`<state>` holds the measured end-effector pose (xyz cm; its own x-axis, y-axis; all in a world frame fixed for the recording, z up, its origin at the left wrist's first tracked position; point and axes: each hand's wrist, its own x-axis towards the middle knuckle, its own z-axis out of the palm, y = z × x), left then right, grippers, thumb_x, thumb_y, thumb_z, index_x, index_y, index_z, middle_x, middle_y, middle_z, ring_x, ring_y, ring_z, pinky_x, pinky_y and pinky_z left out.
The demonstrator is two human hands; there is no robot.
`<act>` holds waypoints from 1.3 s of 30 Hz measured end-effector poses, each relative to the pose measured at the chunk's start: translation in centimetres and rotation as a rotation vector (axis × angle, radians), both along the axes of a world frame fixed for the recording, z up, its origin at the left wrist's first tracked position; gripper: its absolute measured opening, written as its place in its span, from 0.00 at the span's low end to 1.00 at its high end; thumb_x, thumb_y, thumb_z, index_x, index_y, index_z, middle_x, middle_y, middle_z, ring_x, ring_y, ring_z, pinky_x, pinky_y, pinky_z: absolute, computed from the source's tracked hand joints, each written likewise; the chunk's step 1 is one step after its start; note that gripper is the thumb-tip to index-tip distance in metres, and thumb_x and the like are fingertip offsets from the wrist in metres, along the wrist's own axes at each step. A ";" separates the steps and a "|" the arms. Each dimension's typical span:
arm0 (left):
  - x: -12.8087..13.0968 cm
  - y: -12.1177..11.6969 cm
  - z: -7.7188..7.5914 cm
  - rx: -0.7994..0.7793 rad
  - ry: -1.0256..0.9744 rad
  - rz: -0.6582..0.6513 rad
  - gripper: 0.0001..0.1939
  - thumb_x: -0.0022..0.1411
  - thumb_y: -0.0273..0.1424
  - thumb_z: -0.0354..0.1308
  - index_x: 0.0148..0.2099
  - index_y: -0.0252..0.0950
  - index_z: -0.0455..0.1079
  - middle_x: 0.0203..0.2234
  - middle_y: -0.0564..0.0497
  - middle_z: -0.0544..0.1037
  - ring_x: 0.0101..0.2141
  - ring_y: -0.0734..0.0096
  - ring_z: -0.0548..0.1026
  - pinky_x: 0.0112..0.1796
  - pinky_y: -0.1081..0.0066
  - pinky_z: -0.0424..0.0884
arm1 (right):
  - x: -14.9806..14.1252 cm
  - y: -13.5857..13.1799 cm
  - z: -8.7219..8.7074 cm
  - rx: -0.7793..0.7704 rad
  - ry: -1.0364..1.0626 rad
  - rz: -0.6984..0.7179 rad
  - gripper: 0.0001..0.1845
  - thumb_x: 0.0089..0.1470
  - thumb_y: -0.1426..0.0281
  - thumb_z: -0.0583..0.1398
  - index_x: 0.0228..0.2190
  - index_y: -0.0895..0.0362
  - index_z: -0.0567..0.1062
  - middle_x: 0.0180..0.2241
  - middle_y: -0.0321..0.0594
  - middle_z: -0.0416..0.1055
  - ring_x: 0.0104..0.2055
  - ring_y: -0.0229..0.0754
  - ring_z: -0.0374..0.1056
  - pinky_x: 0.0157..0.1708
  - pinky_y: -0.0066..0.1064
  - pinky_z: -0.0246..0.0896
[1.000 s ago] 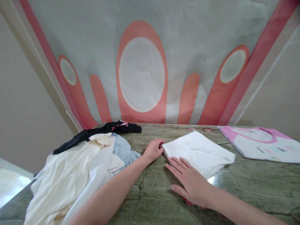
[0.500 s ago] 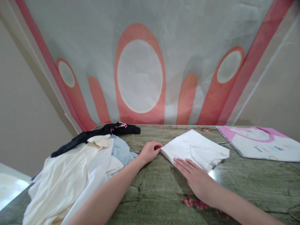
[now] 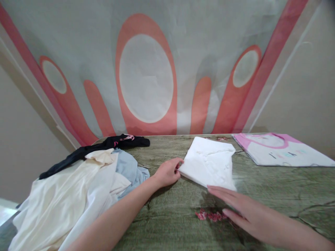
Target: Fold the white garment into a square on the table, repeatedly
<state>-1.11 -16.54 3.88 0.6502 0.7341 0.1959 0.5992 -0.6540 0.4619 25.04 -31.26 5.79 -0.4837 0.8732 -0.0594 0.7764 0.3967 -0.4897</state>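
As the left hand (image 3: 167,172) pinches the left corner of the folded white garment (image 3: 209,162), the right hand (image 3: 247,212) is open by its near edge, contact unclear: light, soft cloth, probably, best taken by corners, there on the table (image 3: 162,223)!

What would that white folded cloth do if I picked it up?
The white folded cloth would probably flop and unfold, since its creases look soft. It's likely light, as its layers look thin. It probably wouldn't roll: it lies flat on the table.
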 end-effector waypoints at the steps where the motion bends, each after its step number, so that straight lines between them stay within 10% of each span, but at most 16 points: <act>1: 0.0 0.0 0.1 0.006 0.014 0.000 0.22 0.49 0.23 0.51 0.48 0.37 0.64 0.31 0.51 0.71 0.31 0.69 0.69 0.33 0.73 0.63 | 0.6 1.0 0.2 0.016 0.031 -0.055 0.27 0.58 0.65 0.50 0.59 0.49 0.55 0.60 0.37 0.53 0.60 0.44 0.53 0.58 0.40 0.50; 9: 0.0 -0.3 1.1 0.035 0.131 0.031 0.23 0.49 0.23 0.49 0.50 0.39 0.61 0.30 0.52 0.71 0.31 0.68 0.70 0.31 0.73 0.62 | 6.2 14.0 -5.3 0.290 -0.089 -0.621 0.26 0.59 0.64 0.46 0.54 0.66 0.59 0.58 0.58 0.54 0.61 0.54 0.47 0.57 0.48 0.47; 21: 0.9 -1.3 0.6 0.055 0.146 0.041 0.27 0.53 0.24 0.48 0.56 0.39 0.59 0.46 0.48 0.71 0.43 0.63 0.71 0.43 0.69 0.63 | 6.1 21.8 -5.7 0.348 -0.072 -0.411 0.20 0.58 0.69 0.50 0.49 0.66 0.64 0.56 0.53 0.58 0.62 0.46 0.44 0.58 0.36 0.45; 29: 1.4 -1.7 0.5 0.047 0.156 0.057 0.26 0.54 0.26 0.50 0.56 0.38 0.60 0.48 0.47 0.70 0.44 0.62 0.71 0.44 0.69 0.63 | 7.9 15.5 -4.5 0.279 0.023 -0.582 0.20 0.55 0.66 0.51 0.48 0.64 0.65 0.40 0.49 0.72 0.39 0.44 0.69 0.40 0.35 0.62; 39: 1.4 -1.7 0.8 0.045 0.154 0.095 0.22 0.56 0.28 0.50 0.54 0.39 0.60 0.39 0.49 0.74 0.38 0.64 0.73 0.34 0.74 0.64 | 5.9 5.8 -3.1 -0.006 0.329 -0.556 0.19 0.52 0.64 0.54 0.44 0.59 0.64 0.23 0.35 0.69 0.25 0.39 0.66 0.26 0.31 0.60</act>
<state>0.27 -18.22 4.72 0.6036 0.7861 0.1332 0.7204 -0.6093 0.3312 30.92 -25.41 2.73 0.0471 0.9988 0.0095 0.6744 -0.0248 -0.7380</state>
